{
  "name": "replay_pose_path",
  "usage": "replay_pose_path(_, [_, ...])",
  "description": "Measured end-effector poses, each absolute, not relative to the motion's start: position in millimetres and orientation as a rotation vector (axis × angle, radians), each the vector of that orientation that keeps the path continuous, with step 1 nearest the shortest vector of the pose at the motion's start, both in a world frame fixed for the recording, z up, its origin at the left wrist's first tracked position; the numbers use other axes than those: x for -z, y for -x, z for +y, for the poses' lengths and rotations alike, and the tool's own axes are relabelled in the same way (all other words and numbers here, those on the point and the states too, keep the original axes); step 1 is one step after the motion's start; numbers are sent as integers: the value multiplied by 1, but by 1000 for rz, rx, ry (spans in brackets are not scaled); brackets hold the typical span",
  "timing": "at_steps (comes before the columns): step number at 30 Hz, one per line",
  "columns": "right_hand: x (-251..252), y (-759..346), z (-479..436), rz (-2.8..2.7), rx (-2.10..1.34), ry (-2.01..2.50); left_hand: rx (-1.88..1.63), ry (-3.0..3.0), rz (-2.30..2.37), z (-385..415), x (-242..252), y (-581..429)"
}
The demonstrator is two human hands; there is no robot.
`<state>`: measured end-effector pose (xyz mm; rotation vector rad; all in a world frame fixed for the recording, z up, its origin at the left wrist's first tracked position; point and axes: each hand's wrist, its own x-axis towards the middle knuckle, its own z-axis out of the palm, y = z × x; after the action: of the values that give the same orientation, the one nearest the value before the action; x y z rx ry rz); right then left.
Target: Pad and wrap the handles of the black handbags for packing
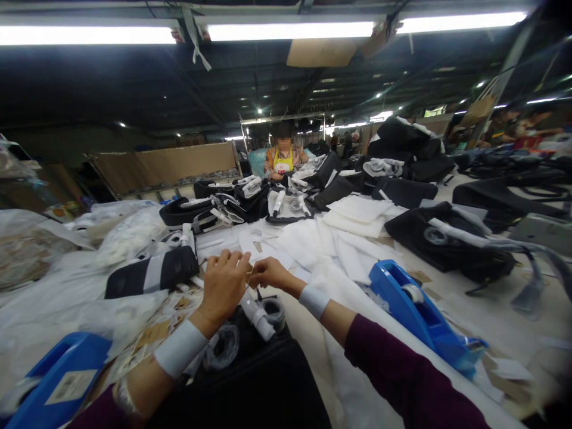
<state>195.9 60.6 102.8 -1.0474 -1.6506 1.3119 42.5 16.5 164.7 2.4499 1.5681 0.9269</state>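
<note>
My left hand (226, 283) and my right hand (270, 274) meet over the near end of a black bag (250, 387). Fingers of both are pinched together, and a thin tan string or band (249, 273) runs between them; its ends are hidden. Just below the hands, on the bag, lie a handle wrapped in white foam (258, 316) and a ring-shaped coil in clear plastic (222, 347). A second wrapped coil (273, 313) sits to the right of the handle. Both wrists wear pale grey bands.
Blue tape dispensers stand at right (420, 316) and at lower left (62, 375). White foam sheets (357, 214) and paper scraps cover the middle of the table. Several black bags (292, 205) are piled beyond, where a person in a yellow apron (282, 161) faces me.
</note>
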Motion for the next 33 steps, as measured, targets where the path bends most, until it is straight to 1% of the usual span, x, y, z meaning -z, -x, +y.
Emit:
replay_pose_path(2, [-96,-197,56,-1577,-1362,1015,-746,-2583,1689,20,-169,-38])
replay_pose_path(5, [-91,-202,50,-1515,-1408,961,-460,-2532,1609,30,-173,-36])
replay_pose_path(6, [-91,-204,47,-1508,-1403,938,-452,-2534,1542,33,-174,-37])
replay_pose_path(10, [-92,-208,35,-1471,-1295,860,-626,-2444,1281,43,-167,-44])
replay_pose_path(12, [-89,-209,28,-1410,-1261,877,-660,-2359,1225,52,-158,-44])
replay_pose_path(15, [-81,-211,18,-1291,-1269,933,-569,-2298,1171,65,-140,-37])
replay_pose_path(20, [-72,-224,12,-1191,-1267,928,-329,-2268,934,70,-120,-28])
replay_pose_path(29, [-91,-223,3,-1135,-1210,803,-264,-2286,926,71,-103,-30])
replay_pose_path(33, [-94,-221,10,-1045,-1233,832,-233,-2285,965,76,-98,-32])
